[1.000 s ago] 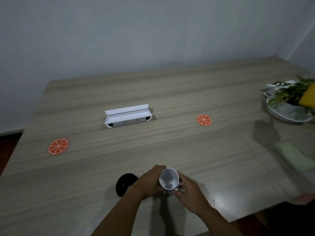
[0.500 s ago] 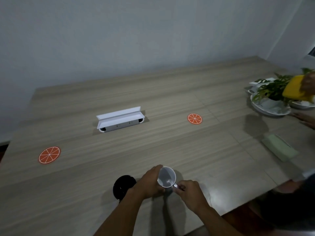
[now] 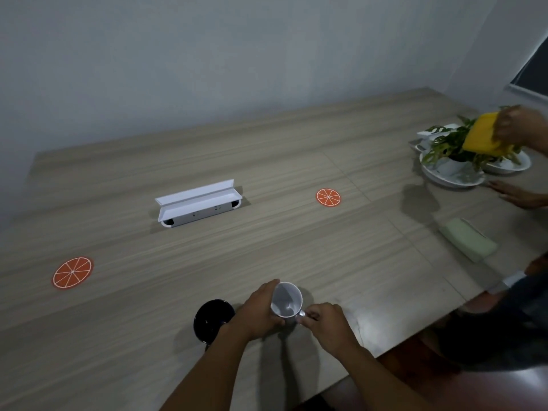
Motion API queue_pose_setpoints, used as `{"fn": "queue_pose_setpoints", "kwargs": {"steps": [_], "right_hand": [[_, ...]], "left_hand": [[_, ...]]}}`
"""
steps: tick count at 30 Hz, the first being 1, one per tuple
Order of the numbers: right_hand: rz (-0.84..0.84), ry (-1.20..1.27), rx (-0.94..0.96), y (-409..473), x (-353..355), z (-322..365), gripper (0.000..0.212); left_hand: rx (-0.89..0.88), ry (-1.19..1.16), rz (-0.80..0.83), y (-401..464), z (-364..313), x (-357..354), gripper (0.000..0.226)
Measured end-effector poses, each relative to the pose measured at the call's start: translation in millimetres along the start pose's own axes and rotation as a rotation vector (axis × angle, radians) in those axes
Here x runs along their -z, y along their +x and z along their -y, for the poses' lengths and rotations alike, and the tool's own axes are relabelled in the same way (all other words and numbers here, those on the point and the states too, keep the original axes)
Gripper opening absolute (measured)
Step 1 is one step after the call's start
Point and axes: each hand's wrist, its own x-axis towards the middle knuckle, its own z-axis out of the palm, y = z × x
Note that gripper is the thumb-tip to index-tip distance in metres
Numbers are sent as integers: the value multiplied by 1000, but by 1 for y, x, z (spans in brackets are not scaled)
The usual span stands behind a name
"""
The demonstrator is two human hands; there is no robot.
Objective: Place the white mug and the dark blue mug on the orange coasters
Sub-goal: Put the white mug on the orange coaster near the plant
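- White mug (image 3: 286,299): located near edge of table (image 3: 296,247), centre; upright or slightly tilted, mouth open toward camera. Whether base is lifted off the surface cannot be told.
- Left hand (image 3: 257,310): wrapped round mug's left wall, fingers curled on the body. Right hand (image 3: 327,323): pinched on the handle at mug's near-right side. Mug is thus gripped by both.
- Dark blue mug (image 3: 213,319): stands just left of left hand, near edge; untouched, reads almost black in this light. Handle apparently toward near side, not clear.
- Orange coasters: left coaster (image 3: 72,272) well apart to the left; right coaster (image 3: 328,197) farther off, right of centre. Both bare. Flat thin discs, citrus-slice print w/ white spokes.
- Handling, judged: mugs appear glazed ceramic, rigid, moderately heavy, smooth and somewhat slippery, chip-prone if knocked together or set down hard. Handle or a full wrap round the body is best grip pt. Coasters look light and may slide on contact.
- Table: wood-grain laminate, matt, straight seams visible.
- Other items: white socket box (image 3: 198,203) w/ raised lid, mid-table; pale green cloth (image 3: 467,240) at right; potted plant (image 3: 450,143) in white dish, far right, attended by another person's hands holding a yellow item (image 3: 482,137).
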Motion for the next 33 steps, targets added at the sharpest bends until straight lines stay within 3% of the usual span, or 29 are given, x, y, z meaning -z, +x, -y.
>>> {"fn": "queue_pose_setpoints", "kwargs": {"steps": [8,17,23,30,33], "right_hand": [[-34,7,31,13,20,-11,37],[-132,39,52,70,60,-24,37],[-166,37,50,113,73,-29,57],[-194,32,59,162,86,-30,62],[-224,41,36,183,91,-33,53]], "left_hand": [[109,32,5,11,-6,-1,106],[169,229,-161,53,-20,-15,82],[239,360,-270,93,-24,-19,90],[294,346,-307,139,-13,-33,99],[317,403,-334,150,-6,-43,99]]}}
